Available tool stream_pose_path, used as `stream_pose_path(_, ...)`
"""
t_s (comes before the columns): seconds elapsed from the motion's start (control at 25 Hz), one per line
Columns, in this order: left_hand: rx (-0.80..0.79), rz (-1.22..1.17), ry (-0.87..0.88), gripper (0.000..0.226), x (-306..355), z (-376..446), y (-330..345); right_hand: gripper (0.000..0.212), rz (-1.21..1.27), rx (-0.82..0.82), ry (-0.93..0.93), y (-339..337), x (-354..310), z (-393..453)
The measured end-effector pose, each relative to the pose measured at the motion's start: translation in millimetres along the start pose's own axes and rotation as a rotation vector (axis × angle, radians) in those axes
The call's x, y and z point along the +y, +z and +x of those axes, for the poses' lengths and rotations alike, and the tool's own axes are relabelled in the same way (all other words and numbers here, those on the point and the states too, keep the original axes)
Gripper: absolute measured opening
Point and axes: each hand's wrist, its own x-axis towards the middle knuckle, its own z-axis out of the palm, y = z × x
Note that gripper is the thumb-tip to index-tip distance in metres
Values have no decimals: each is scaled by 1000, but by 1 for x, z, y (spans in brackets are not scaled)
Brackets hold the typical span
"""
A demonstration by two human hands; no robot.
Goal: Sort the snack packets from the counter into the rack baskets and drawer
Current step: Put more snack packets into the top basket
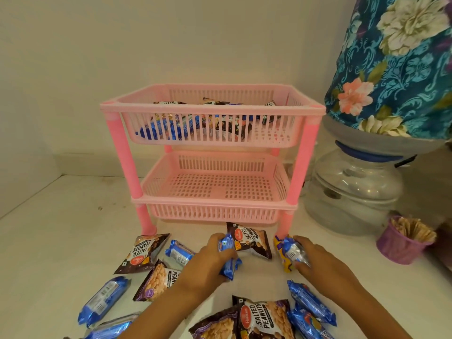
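Observation:
A pink two-tier rack stands on the white counter. Its top basket holds several snack packets; the lower basket holds nothing. My left hand grips a blue biscuit packet in front of the rack. My right hand holds another blue biscuit packet over a yellow packet. A dark salted peanuts packet lies between the hands. More peanut packets and blue biscuit packets lie scattered across the counter near me.
A water dispenser under a floral cloth cover stands right of the rack. A purple cup of sticks sits at the right. The wall is close behind the rack. Bare counter stretches to the left.

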Motion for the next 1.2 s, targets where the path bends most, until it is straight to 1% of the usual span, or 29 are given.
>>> stream_pose_path(0.16,156,-17,48,48,12,5,-43,57,54,147,-161,-25,-33,10)
stream_pose_path(0.2,193,-14,55,48,16,8,-54,56,127,167,-214,-34,-40,14)
stream_pose_path(0.32,336,-73,125,47,29,19,-88,46,466,141,-396,-68,-71,24)
stream_pose_path(0.36,399,-95,155,48,33,24,-101,45,533,168,-450,-80,-82,27)
stream_pose_path(0.44,535,-131,194,50,42,39,-129,43,603,305,-521,-110,-103,39)
stream_pose_path(0.56,697,-337,192,46,55,76,-177,44,640,601,-605,-161,-129,76)
stream_pose_path(0.64,781,-436,204,41,62,107,-204,42,639,722,-567,-196,-144,107)
stream_pose_path(0.68,800,-449,200,40,63,122,-214,41,647,721,-518,-210,-148,123)
stream_pose_path(0.76,766,-447,161,40,64,154,-231,41,657,609,-376,-230,-148,155)
stream_pose_path(0.8,706,-440,120,40,62,169,-236,42,621,543,-282,-235,-144,167)
stream_pose_path(0.88,535,-347,23,41,56,195,-244,45,431,449,-101,-235,-139,186)
stream_pose_path(0.96,377,-213,-18,40,52,215,-245,40,205,375,30,-232,-138,201)
stream_pose_path(1.04,248,-127,-21,34,55,226,-247,28,30,260,114,-231,-144,207)
stream_pose_path(1.12,84,-72,-43,31,58,231,-250,28,-158,123,161,-231,-152,209)
stream_pose_path(1.2,-77,-37,-90,36,60,234,-253,29,-241,68,175,-230,-154,210)
